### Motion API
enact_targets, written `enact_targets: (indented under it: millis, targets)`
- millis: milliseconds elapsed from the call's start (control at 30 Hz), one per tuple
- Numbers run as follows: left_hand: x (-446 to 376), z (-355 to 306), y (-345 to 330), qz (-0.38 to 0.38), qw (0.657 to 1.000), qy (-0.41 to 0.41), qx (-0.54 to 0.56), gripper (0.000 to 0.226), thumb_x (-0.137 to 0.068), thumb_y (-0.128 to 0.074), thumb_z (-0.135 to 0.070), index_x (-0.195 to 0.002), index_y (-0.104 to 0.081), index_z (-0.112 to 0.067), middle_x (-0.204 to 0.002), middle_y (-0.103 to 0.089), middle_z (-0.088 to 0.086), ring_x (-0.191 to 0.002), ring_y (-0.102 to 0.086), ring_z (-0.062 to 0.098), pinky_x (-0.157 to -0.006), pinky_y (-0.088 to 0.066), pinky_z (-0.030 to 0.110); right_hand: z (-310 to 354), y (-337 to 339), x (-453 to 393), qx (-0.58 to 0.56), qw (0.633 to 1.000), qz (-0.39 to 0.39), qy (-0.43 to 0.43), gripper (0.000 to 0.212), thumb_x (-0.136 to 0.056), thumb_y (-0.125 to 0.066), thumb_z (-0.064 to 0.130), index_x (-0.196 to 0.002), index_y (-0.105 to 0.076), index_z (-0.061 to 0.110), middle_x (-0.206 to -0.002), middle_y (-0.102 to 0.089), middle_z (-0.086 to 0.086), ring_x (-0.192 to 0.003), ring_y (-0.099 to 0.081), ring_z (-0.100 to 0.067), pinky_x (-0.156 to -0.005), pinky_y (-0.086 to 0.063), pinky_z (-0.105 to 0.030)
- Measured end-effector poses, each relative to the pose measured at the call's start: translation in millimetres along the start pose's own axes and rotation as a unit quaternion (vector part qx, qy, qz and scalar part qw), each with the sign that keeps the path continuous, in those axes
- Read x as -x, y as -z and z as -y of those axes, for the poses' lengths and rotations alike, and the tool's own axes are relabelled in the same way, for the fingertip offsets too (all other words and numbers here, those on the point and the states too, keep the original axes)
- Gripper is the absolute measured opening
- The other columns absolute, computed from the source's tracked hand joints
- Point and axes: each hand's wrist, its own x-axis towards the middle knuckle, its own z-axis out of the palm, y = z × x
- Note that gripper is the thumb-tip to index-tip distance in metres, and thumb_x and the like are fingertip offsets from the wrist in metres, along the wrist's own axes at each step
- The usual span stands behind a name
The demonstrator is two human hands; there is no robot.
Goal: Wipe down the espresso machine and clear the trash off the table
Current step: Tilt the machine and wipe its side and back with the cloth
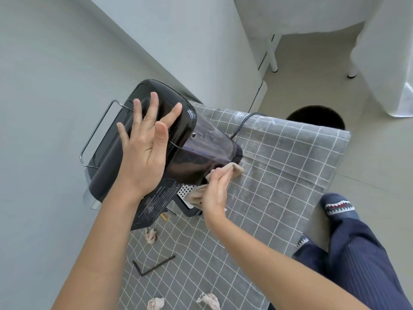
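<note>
A black espresso machine point(187, 139) stands on a table covered with a grey checked cloth point(279, 166), close to the wall. My left hand point(145, 148) lies flat on the machine's glossy top with its fingers spread. My right hand point(215, 193) presses a beige wiping cloth point(234, 170) against the machine's lower right side, near its perforated drip tray point(186, 190). Crumpled paper scraps lie on the cloth: one point(151, 234) below the machine, two point(155, 303) point(209, 300) at the near edge.
A black L-shaped hex key point(152, 265) lies on the cloth near the scraps. The machine's power cord point(242, 124) runs off the far edge. A dark round bin point(317, 117) stands on the floor beyond the table. My legs and slippers point(337, 209) are at right.
</note>
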Motion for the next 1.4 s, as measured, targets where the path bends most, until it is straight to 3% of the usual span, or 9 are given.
enact_targets:
  millis: [267, 367, 533, 767, 833, 1000, 1133, 1267, 1400]
  targets:
    - [1, 0, 1, 0.002, 1.0, 0.003, 0.003, 0.063, -0.091, 0.001, -0.064, -0.142, -0.033, -0.05, -0.161, -0.004, -0.017, -0.148, 0.014, 0.006, -0.115, 0.019, 0.05, 20, 73, 6, -0.004, 0.998, 0.062, 0.032, 0.023, -0.089, -0.038, 0.015, -0.081, -0.057, 0.026, -0.076, -0.066, -0.006, -0.076, -0.06, -0.027, -0.081, -0.05, -0.047]
    - [1, 0, 1, 0.002, 1.0, 0.004, 0.003, 0.063, -0.092, 0.0, -0.063, -0.142, -0.034, -0.049, -0.161, -0.004, -0.016, -0.148, 0.014, 0.007, -0.115, 0.018, 0.051, 20, 102, -20, 0.173, 0.981, 0.05, 0.076, 0.028, -0.089, -0.039, 0.017, -0.087, -0.066, 0.025, -0.108, -0.064, -0.009, -0.105, -0.058, -0.027, -0.097, -0.047, -0.055]
    - [1, 1, 1, 0.0, 1.0, 0.003, -0.002, 0.062, -0.092, 0.0, -0.063, -0.142, -0.034, -0.049, -0.161, -0.004, -0.016, -0.147, 0.014, 0.006, -0.115, 0.018, 0.052, 7, 122, -29, 0.521, 0.758, -0.003, 0.393, 0.059, -0.086, -0.042, 0.006, -0.145, -0.04, 0.014, -0.162, -0.016, -0.018, -0.151, 0.0, -0.039, -0.121, 0.003, -0.054]
    - [1, 0, 2, 0.005, 1.0, 0.003, -0.001, 0.06, -0.094, -0.001, -0.06, -0.143, -0.033, -0.047, -0.16, -0.004, -0.019, -0.147, 0.013, 0.004, -0.114, 0.019, 0.052, -41, 142, -59, 0.721, 0.567, 0.094, 0.388, 0.044, -0.084, -0.064, 0.052, -0.118, -0.058, 0.025, -0.152, -0.041, -0.019, -0.141, -0.026, -0.053, -0.108, -0.021, -0.062]
    - [1, 0, 2, 0.01, 1.0, 0.004, 0.009, 0.061, -0.093, 0.0, -0.06, -0.143, -0.033, -0.047, -0.16, -0.004, -0.021, -0.147, 0.013, 0.003, -0.114, 0.019, 0.052, -33, 144, -62, 0.666, 0.599, 0.079, 0.437, 0.018, -0.092, -0.056, 0.035, -0.103, -0.059, 0.022, -0.135, -0.06, -0.007, -0.131, -0.042, -0.04, -0.1, -0.035, -0.055]
    - [2, 1, 2, 0.004, 1.0, 0.005, 0.023, 0.064, -0.092, 0.003, -0.06, -0.143, -0.034, -0.047, -0.16, -0.005, -0.021, -0.147, 0.014, 0.003, -0.114, 0.021, 0.051, 34, 107, -14, 0.129, 0.954, 0.005, 0.272, 0.016, -0.099, -0.051, 0.029, -0.115, -0.053, 0.027, -0.091, -0.068, 0.014, -0.08, -0.066, -0.02, -0.065, -0.058, -0.048]
    - [3, 1, 1, 0.009, 0.999, 0.01, 0.051, 0.073, -0.087, 0.009, -0.066, -0.142, -0.035, -0.047, -0.16, -0.007, -0.022, -0.146, 0.015, 0.002, -0.113, 0.023, 0.045, 82, 41, 51, -0.103, 0.94, 0.102, 0.309, 0.06, -0.098, -0.033, 0.049, -0.15, -0.03, 0.02, -0.138, -0.052, 0.011, -0.124, -0.057, -0.017, -0.095, -0.054, -0.037]
    - [0, 4, 1, 0.021, 0.996, 0.023, 0.088, 0.085, -0.077, 0.013, -0.076, -0.141, -0.037, -0.048, -0.159, -0.006, -0.023, -0.145, 0.017, 0.001, -0.113, 0.025, 0.048, 72, -17, 47, 0.157, 0.873, 0.058, 0.458, 0.069, -0.1, -0.005, 0.056, -0.154, -0.004, 0.015, -0.165, -0.007, -0.001, -0.153, -0.007, -0.025, -0.12, -0.005, -0.056]
    - [-1, 4, 2, 0.025, 0.994, 0.024, 0.101, 0.091, -0.073, 0.014, -0.079, -0.142, -0.037, -0.046, -0.16, -0.003, -0.021, -0.145, 0.02, 0.002, -0.112, 0.023, 0.054, 61, -25, 6, 0.24, 0.804, -0.076, 0.538, 0.065, -0.096, -0.008, 0.064, -0.153, -0.017, 0.034, -0.162, -0.002, 0.001, -0.147, -0.007, -0.05, -0.114, -0.008, -0.069]
